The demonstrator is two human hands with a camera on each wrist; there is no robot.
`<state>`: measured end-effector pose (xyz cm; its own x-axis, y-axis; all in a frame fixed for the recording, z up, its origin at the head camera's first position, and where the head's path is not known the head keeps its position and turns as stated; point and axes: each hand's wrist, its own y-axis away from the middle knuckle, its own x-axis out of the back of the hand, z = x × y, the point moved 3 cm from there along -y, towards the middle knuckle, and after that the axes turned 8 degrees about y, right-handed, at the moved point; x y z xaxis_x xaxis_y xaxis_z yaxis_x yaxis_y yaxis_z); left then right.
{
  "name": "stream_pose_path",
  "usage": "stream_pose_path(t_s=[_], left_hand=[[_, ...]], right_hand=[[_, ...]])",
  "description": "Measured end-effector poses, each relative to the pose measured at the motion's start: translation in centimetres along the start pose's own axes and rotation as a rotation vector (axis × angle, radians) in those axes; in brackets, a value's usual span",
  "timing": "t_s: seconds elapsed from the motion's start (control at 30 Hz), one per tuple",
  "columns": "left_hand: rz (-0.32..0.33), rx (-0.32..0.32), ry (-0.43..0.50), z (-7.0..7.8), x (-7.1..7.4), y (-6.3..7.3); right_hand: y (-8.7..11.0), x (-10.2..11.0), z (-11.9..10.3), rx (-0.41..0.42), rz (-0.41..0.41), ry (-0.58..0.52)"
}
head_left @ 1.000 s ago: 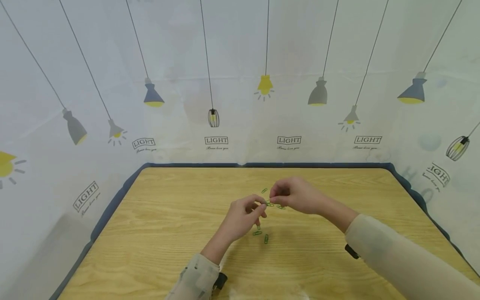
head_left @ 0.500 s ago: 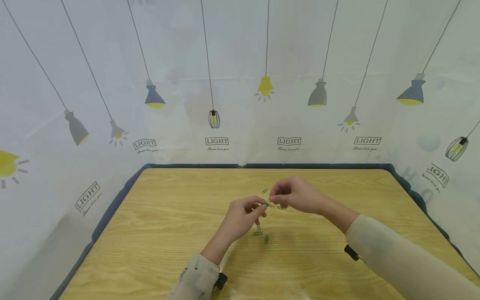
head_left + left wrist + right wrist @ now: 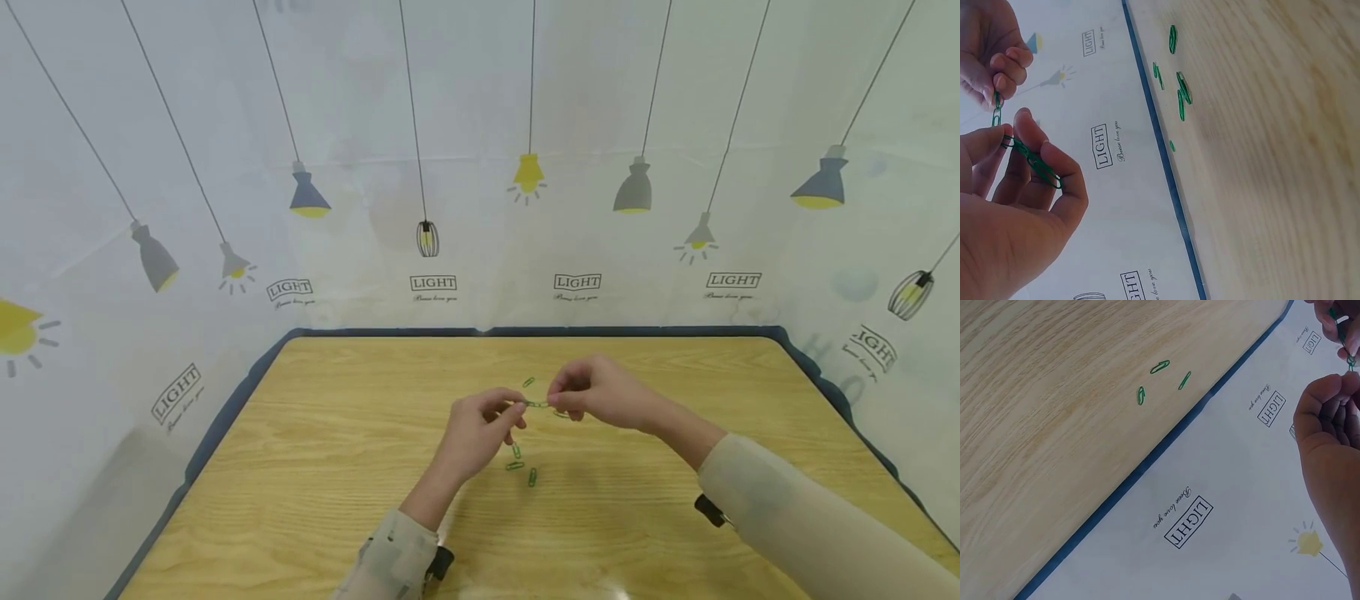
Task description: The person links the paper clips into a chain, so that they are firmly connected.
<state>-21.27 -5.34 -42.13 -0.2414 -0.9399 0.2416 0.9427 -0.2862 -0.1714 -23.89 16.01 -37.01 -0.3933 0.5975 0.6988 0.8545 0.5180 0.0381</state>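
Above the table, my left hand point(image 3: 476, 433) pinches a short chain of green paper clips point(image 3: 1040, 165) between thumb and fingertips. Part of that chain lies along the inside of the left fingers in the left wrist view. My right hand point(image 3: 609, 393) pinches the far end of a green paper clip point(image 3: 997, 115) that spans the small gap between both hands. Its tip is hidden by the right thumb and finger. Loose green paper clips lie below on the wood, among them one paper clip point(image 3: 532, 477) near the left hand and another point(image 3: 528, 382) beyond the hands.
The wooden table point(image 3: 315, 467) has a dark blue edge point(image 3: 390, 332) at its back and sides. Behind it stands a pale wall covering point(image 3: 480, 100) printed with lamps. Small black devices sit at both wrists.
The hands have drawn slightly apart, the left one to the left and the right one to the right. The paper clip between them now shows as a straighter line.
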Motion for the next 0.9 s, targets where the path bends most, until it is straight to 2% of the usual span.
stream_pose_path(t_s=[0.3,0.6,0.8,0.9], left_hand=[[-0.071,0.037,0.028,-0.2,-0.6,0.0],[-0.132,0.053,0.04,-0.5,-0.9,0.0],[-0.144,0.028,0.06,-0.4,-1.1,-0.1],[-0.134,0.004,0.066,-0.2,-1.1,-0.2]], right_hand=[[0.3,0.2,0.4,0.01,0.04,-0.007],[0.6,0.2,-0.3,0.036,0.082,-0.038],[0.6,-0.2,-0.7,0.086,0.105,-0.001],[0.6,-0.4,-0.7,0.085,0.107,-0.001]])
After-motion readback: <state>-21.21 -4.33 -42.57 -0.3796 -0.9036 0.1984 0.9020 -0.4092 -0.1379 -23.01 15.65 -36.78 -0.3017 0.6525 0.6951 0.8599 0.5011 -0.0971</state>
